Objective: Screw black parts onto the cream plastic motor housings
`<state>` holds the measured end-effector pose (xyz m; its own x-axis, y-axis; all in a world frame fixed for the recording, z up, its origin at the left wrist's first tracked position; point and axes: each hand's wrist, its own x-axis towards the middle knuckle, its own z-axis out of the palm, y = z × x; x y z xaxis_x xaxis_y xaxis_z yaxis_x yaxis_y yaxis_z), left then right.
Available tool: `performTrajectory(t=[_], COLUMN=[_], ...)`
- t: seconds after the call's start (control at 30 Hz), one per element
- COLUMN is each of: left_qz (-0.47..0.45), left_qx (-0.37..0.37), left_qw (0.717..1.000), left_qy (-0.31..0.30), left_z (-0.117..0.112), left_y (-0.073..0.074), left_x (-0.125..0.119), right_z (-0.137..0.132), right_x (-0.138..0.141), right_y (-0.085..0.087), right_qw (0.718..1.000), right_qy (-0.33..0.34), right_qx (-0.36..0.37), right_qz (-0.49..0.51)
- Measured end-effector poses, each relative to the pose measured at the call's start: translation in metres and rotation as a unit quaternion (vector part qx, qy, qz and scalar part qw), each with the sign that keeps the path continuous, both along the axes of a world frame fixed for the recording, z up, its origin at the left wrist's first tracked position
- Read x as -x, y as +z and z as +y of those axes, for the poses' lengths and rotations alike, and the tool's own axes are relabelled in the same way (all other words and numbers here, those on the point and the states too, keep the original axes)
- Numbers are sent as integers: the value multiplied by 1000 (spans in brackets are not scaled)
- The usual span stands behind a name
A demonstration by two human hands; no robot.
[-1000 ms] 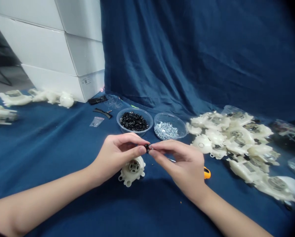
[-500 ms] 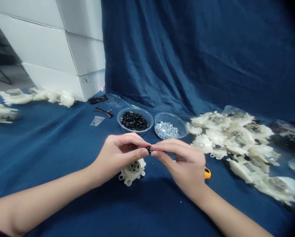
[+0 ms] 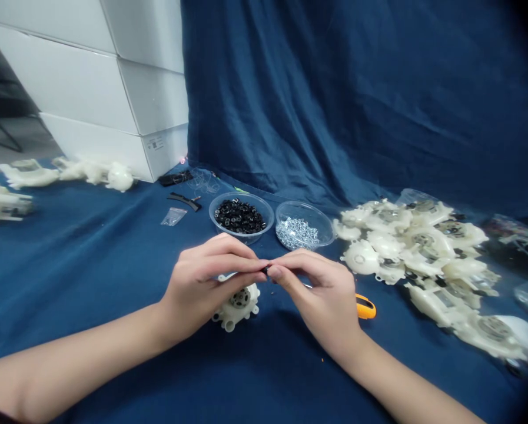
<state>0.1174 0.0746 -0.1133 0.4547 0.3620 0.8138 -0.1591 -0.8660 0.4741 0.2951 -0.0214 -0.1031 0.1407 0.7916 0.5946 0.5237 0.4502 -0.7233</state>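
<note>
My left hand (image 3: 217, 277) and my right hand (image 3: 316, 288) meet above the cloth, thumbs and fingertips pinched together. Between them is a small black part (image 3: 266, 269), mostly covered by the fingers, so its exact shape cannot be made out. Beneath my left hand lies a cream plastic housing (image 3: 239, 309) with a round, slotted metal motor face in its middle. An orange-handled tool (image 3: 366, 307) rests on the cloth behind my right hand, which covers part of it.
Beyond the hands stand a clear bowl of small black parts (image 3: 241, 217) and a clear bowl of screws (image 3: 299, 233). Cream housings (image 3: 400, 235) are heaped at right; others (image 3: 27, 174) lie at left, near stacked white boxes (image 3: 109, 147). A small plastic bag (image 3: 173, 217) lies behind.
The fingertips have closed further over the small black part, hiding more of it. My right hand has shifted slightly left, and more of the orange handle shows.
</note>
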Motion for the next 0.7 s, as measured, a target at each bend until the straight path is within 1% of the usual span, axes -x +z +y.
performTrajectory(t=[0.23, 0.37, 0.5, 0.6, 0.7], left_qz=[25, 36, 44, 49, 43], left_qx=[-21, -21, -14, -10, -5], left_qw=[999, 999, 999, 998, 999], left_qy=[-2, -11, -23, -29, -13], left_z=[-5, -6, -6, -6, -6], left_y=[1, 3, 1, 0, 2], left_x=[0, -2, 0, 1, 1], right_z=[3, 2, -1, -2, -2], right_x=[-1, 0, 2, 2, 0], right_y=[-6, -12, -15, -14, -12], right_qw=[998, 996, 996, 995, 996], right_qy=[34, 64, 71, 75, 70], right_qx=[7, 28, 30, 47, 55], right_qz=[-61, -58, -50, -36, -28])
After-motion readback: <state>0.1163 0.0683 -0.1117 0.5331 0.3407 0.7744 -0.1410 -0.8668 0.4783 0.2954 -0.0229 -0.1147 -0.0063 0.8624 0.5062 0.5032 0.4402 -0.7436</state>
